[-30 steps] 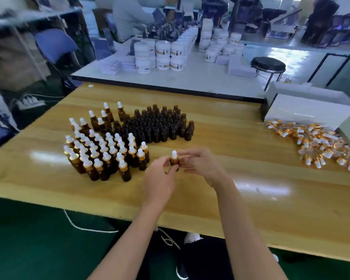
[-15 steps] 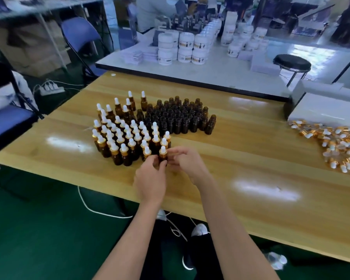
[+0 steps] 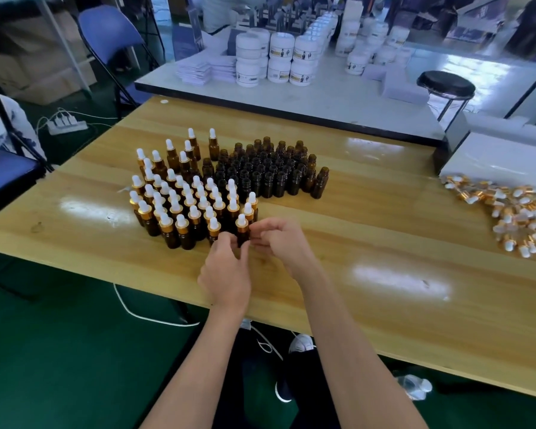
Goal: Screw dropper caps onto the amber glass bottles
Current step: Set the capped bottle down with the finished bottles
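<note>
while upright, bottle at cluster edge

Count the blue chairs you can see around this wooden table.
2: one blue chair beyond the far left corner of the table; the other chair at the view's left edge, partly cut off. Others may be hidden.

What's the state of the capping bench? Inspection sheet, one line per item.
Surface: wooden table, glossy, glare patches.
Job's things: capped amber bottles grouped left; uncapped amber bottles behind and right of them; loose dropper caps piled at the right edge.
Clutter: white box behind the caps.
Grippers: left hand and right hand both pinch the front bottle, upright at the capped group's near edge.
Cables: power strip on the floor, left; white cable under the table.
Surroundings: white jars on the far table, blue chair, black stool.
</note>
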